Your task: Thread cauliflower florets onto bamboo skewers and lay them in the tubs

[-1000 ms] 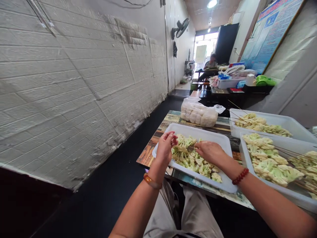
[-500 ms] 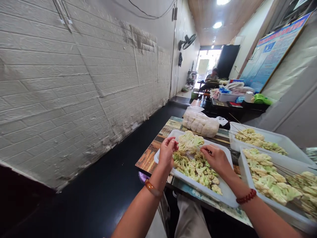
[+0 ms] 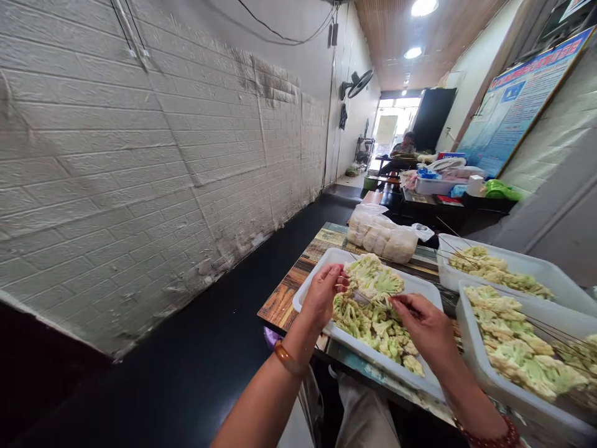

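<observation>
My left hand is closed in a pinch at the left end of a thin skewer. Pale green-white cauliflower hangs just beyond those fingers, above the tray. Opposite it, my right hand has thumb and fingertips pressed together close to the cauliflower's lower right edge; what they pinch is too small to make out. Beneath both hands lies a white plastic tray with many loose cauliflower florets in it.
Two more white tubs, a near one and a far one, hold skewered cauliflower on the right. A plastic bag of pale round items lies behind the tray on the wooden table. A person sits far back.
Both hands have shifted slightly right and down, and the cauliflower by my left hand has moved right with them. The thin skewer between the hands shows more clearly now.
</observation>
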Action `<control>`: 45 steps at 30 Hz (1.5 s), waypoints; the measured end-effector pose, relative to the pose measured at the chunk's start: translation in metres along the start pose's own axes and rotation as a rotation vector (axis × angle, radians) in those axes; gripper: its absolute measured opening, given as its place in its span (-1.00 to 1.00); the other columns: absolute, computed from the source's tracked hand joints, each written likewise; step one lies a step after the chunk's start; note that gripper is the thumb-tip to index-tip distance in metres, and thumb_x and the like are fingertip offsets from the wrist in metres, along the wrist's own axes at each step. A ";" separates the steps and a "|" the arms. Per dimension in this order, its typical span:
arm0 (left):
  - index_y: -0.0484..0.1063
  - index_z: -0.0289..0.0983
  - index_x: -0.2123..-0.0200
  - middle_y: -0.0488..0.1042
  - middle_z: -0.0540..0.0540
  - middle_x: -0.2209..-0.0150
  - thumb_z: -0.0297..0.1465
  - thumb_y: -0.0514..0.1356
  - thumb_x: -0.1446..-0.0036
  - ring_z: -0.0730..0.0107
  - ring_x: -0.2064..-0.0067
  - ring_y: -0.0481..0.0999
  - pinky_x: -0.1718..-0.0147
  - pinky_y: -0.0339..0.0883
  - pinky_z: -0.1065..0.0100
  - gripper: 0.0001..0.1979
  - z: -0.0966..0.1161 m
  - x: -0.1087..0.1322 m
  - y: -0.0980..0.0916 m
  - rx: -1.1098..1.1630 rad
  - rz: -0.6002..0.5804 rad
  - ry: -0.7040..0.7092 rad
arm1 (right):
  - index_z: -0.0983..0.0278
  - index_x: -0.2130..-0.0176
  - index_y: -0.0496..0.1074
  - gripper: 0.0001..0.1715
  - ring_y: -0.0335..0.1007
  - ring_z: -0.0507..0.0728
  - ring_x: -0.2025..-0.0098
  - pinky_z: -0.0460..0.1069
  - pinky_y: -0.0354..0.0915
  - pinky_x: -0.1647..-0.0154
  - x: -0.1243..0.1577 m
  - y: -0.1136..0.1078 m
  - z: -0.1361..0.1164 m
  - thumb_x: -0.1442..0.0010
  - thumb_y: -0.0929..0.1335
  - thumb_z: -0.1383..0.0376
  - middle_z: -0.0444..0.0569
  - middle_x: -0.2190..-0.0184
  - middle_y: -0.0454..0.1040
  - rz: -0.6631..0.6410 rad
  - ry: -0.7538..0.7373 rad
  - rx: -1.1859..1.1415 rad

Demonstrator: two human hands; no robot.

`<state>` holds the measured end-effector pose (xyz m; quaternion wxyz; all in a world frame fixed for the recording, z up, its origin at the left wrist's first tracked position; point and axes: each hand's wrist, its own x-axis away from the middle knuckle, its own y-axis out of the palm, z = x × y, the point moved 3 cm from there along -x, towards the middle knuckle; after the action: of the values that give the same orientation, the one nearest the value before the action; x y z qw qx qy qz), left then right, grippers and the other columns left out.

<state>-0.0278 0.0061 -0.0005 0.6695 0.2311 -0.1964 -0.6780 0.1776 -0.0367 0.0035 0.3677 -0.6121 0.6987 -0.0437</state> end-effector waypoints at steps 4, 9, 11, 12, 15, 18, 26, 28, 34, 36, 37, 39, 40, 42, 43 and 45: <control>0.43 -0.33 0.26 0.40 -0.04 0.38 -0.15 0.31 0.05 0.50 0.40 0.42 0.44 0.25 0.44 -0.61 0.000 0.001 0.003 -0.006 -0.040 -0.005 | 0.23 0.37 0.48 -0.67 0.40 0.12 0.37 -0.03 0.30 0.36 0.001 -0.002 0.000 -0.17 0.30 0.05 -0.05 0.41 0.47 -0.024 0.014 -0.034; 0.42 -0.29 0.19 0.41 -0.05 0.29 -0.16 0.36 0.12 0.47 0.35 0.47 0.38 0.31 0.42 -0.55 0.001 0.002 0.007 -0.037 -0.067 -0.021 | 0.23 0.33 0.51 -0.67 0.35 0.10 0.43 -0.06 0.24 0.49 0.000 0.001 0.007 -0.13 0.34 0.03 -0.07 0.42 0.47 -0.082 0.156 -0.177; 0.42 -0.29 0.18 0.42 -0.07 0.27 -0.16 0.36 0.11 0.47 0.34 0.47 0.37 0.31 0.41 -0.54 0.002 0.003 0.009 -0.051 -0.092 -0.035 | 0.26 0.31 0.51 -0.62 0.26 0.04 0.52 -0.09 0.14 0.59 0.000 0.004 0.011 -0.09 0.37 0.00 -0.08 0.45 0.46 -0.098 0.241 -0.314; 0.41 -0.28 0.17 0.43 -0.08 0.27 -0.17 0.36 0.11 0.47 0.34 0.47 0.36 0.31 0.40 -0.54 0.002 0.004 0.010 -0.059 -0.102 -0.043 | 0.27 0.29 0.51 -0.59 0.19 0.01 0.57 -0.10 0.09 0.62 0.000 0.005 0.012 -0.07 0.38 -0.01 -0.08 0.47 0.45 -0.097 0.277 -0.388; 0.40 -0.28 0.21 0.44 -0.08 0.26 -0.18 0.37 0.13 0.46 0.35 0.47 0.34 0.31 0.39 -0.56 0.003 0.006 0.015 -0.092 -0.132 -0.073 | 0.31 0.26 0.51 -0.53 0.03 -0.05 0.62 -0.12 -0.03 0.66 0.000 0.007 0.012 -0.04 0.40 -0.03 -0.13 0.55 0.39 -0.098 0.331 -0.541; 0.44 -0.29 0.24 0.43 -0.08 0.27 -0.20 0.37 0.11 0.48 0.34 0.44 0.31 0.30 0.39 -0.61 0.004 0.010 0.019 -0.155 -0.202 -0.076 | 0.32 0.31 0.52 -0.54 0.01 -0.06 0.63 -0.12 -0.05 0.65 0.000 0.007 0.008 -0.01 0.42 -0.03 -0.19 0.63 0.29 -0.115 0.338 -0.564; 0.47 -0.30 0.27 0.39 -0.04 0.39 -0.14 0.34 0.09 0.51 0.37 0.37 0.35 0.26 0.43 -0.61 -0.002 0.008 0.014 -0.110 -0.240 -0.100 | 0.29 0.36 0.55 -0.57 0.39 0.09 0.40 -0.08 0.24 0.50 0.000 0.009 0.007 -0.02 0.39 -0.02 -0.05 0.41 0.52 -0.147 0.273 -0.437; 0.46 -0.31 0.30 0.38 -0.05 0.39 -0.15 0.32 0.06 0.53 0.39 0.35 0.38 0.24 0.45 -0.64 -0.002 0.008 0.013 -0.087 -0.214 -0.104 | 0.28 0.34 0.55 -0.58 0.43 0.14 0.32 -0.05 0.31 0.39 0.000 0.010 0.011 -0.04 0.38 -0.02 -0.02 0.36 0.55 -0.163 0.247 -0.390; 0.38 -0.32 0.49 0.29 0.02 0.49 -0.25 0.36 0.12 0.56 0.45 0.26 0.40 0.19 0.46 -0.71 -0.001 0.010 0.014 -0.145 -0.112 -0.085 | 0.27 0.31 0.55 -0.59 0.47 0.20 0.21 0.02 0.34 0.19 0.001 0.011 0.014 -0.10 0.35 0.00 0.00 0.28 0.57 -0.206 0.180 -0.350; 0.35 -0.32 0.53 0.26 0.03 0.51 -0.26 0.36 0.14 0.56 0.47 0.23 0.42 0.17 0.46 -0.71 -0.001 0.009 0.014 -0.181 -0.093 -0.063 | 0.26 0.30 0.55 -0.61 0.47 0.19 0.24 0.00 0.34 0.22 0.001 0.011 0.013 -0.11 0.35 0.01 -0.02 0.31 0.58 -0.214 0.172 -0.325; 0.34 -0.32 0.53 0.26 0.03 0.51 -0.26 0.36 0.14 0.56 0.46 0.23 0.43 0.16 0.46 -0.71 -0.001 0.009 0.014 -0.193 -0.088 -0.054 | 0.26 0.31 0.55 -0.62 0.48 0.19 0.25 0.00 0.34 0.24 0.001 0.011 0.012 -0.11 0.34 0.02 -0.03 0.32 0.58 -0.220 0.167 -0.308; 0.35 -0.31 0.52 0.28 0.03 0.50 -0.27 0.35 0.15 0.55 0.46 0.24 0.45 0.15 0.46 -0.72 -0.001 0.008 0.014 -0.205 -0.078 -0.048 | 0.26 0.32 0.55 -0.63 0.48 0.18 0.26 -0.01 0.33 0.25 0.000 0.011 0.009 -0.13 0.33 0.03 -0.04 0.34 0.58 -0.239 0.153 -0.277; 0.35 -0.31 0.52 0.28 0.03 0.50 -0.27 0.35 0.14 0.55 0.46 0.25 0.45 0.14 0.46 -0.72 -0.002 0.007 0.014 -0.206 -0.077 -0.050 | 0.26 0.33 0.55 -0.63 0.48 0.18 0.26 -0.01 0.32 0.25 0.000 0.011 0.008 -0.13 0.33 0.04 -0.04 0.34 0.58 -0.253 0.146 -0.268; 0.36 -0.32 0.50 0.30 0.02 0.49 -0.26 0.35 0.14 0.55 0.45 0.27 0.46 0.13 0.46 -0.73 -0.003 0.007 0.013 -0.209 -0.078 -0.057 | 0.26 0.32 0.55 -0.63 0.47 0.19 0.26 0.00 0.32 0.25 0.000 0.011 0.005 -0.15 0.32 0.05 -0.03 0.33 0.58 -0.272 0.126 -0.249; 0.37 -0.32 0.49 0.31 0.02 0.48 -0.26 0.34 0.13 0.55 0.45 0.28 0.46 0.13 0.46 -0.73 -0.003 0.006 0.013 -0.211 -0.082 -0.061 | 0.26 0.31 0.55 -0.62 0.47 0.19 0.26 0.01 0.32 0.26 0.000 0.010 0.005 -0.15 0.31 0.05 -0.03 0.34 0.58 -0.272 0.115 -0.235; 0.40 -0.32 0.47 0.34 0.00 0.46 -0.23 0.34 0.11 0.54 0.44 0.29 0.45 0.13 0.46 -0.71 -0.004 0.006 0.013 -0.217 -0.095 -0.071 | 0.26 0.32 0.56 -0.61 0.46 0.19 0.30 0.01 0.31 0.29 0.000 0.010 0.003 -0.16 0.30 0.04 -0.03 0.37 0.58 -0.262 0.095 -0.195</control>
<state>-0.0147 -0.0002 0.0029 0.6503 0.1423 -0.1342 -0.7341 0.1717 -0.0326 -0.0037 0.2643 -0.7281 0.6303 -0.0520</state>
